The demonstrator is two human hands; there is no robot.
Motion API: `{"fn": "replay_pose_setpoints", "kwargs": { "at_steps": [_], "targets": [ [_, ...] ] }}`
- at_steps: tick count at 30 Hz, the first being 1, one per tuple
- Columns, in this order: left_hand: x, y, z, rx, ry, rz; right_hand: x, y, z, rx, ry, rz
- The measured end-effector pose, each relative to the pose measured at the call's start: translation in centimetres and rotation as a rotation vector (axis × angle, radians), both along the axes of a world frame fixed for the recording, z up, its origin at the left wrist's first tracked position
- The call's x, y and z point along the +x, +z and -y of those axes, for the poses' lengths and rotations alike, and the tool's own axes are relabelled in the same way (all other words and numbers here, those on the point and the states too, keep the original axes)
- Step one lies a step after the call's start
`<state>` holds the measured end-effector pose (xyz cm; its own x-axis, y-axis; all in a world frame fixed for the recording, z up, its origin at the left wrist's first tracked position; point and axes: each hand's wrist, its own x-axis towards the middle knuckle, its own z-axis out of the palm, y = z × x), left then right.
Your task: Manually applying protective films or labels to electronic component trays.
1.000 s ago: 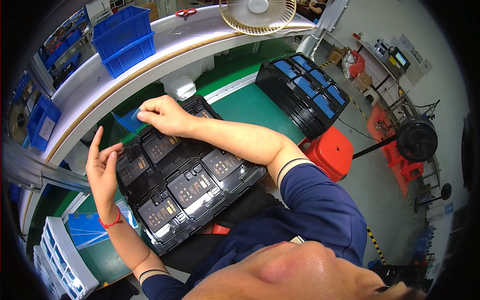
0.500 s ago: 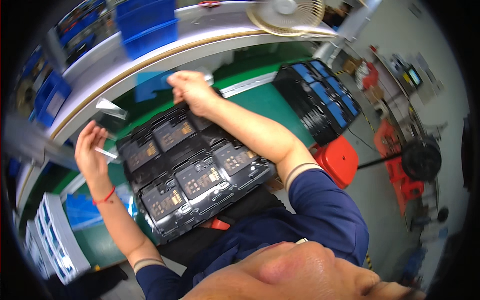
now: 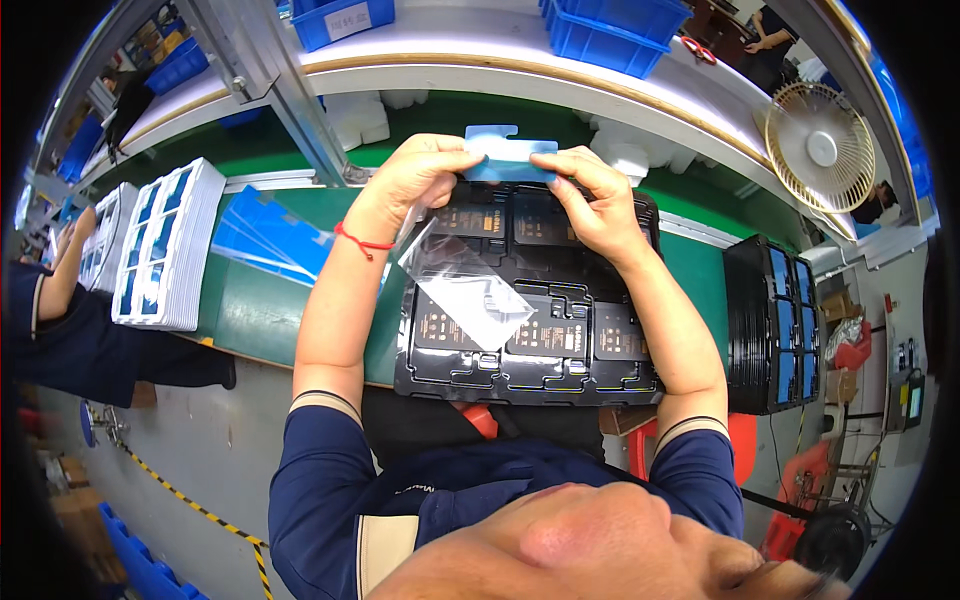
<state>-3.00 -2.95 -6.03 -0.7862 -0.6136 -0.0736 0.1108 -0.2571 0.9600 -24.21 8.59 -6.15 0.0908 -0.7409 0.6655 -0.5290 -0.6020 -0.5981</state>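
A small translucent blue film [image 3: 510,155] with a notched upper edge is stretched between my hands above the far edge of a black plastic tray [image 3: 440,385]. My left hand [image 3: 425,175], below which a red string shows on the wrist, pinches its left end. A clear plastic film [image 3: 470,295] hangs from that same hand over the tray. My right hand [image 3: 595,200] grips the blue film's right end between thumb and fingers. Flat black rectangular pieces [image 3: 545,325] with printing lie in the tray's compartments, some partly covered by the clear film.
Blue sheets [image 3: 265,235] lie on the green bench, left of the tray. Beyond them stands a stack of white trays [image 3: 175,245], with a co-worker [image 3: 60,320] at far left. Stacked black trays [image 3: 770,325] stand right. Blue bins [image 3: 610,35] and a fan [image 3: 820,145] occupy the shelf.
My hands have come together, and the left one now also grips the blue film that the right held alone. The clear film now hangs over the tray. The view has swung left.
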Motion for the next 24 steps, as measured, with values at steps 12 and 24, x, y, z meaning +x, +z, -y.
{"fn": "replay_pose_setpoints", "kwargs": {
  "at_steps": [12, 24],
  "targets": [
    [-0.8, 0.3, -1.3, -0.257, 0.085, 0.151, -2.3, 0.2, 0.8, 0.649, 0.055, 0.628],
    [-2.7, -1.3, -2.1, -0.321, -0.123, 0.297, -11.6, -1.0, -6.9, 0.729, -0.34, 0.626]
  ]
}}
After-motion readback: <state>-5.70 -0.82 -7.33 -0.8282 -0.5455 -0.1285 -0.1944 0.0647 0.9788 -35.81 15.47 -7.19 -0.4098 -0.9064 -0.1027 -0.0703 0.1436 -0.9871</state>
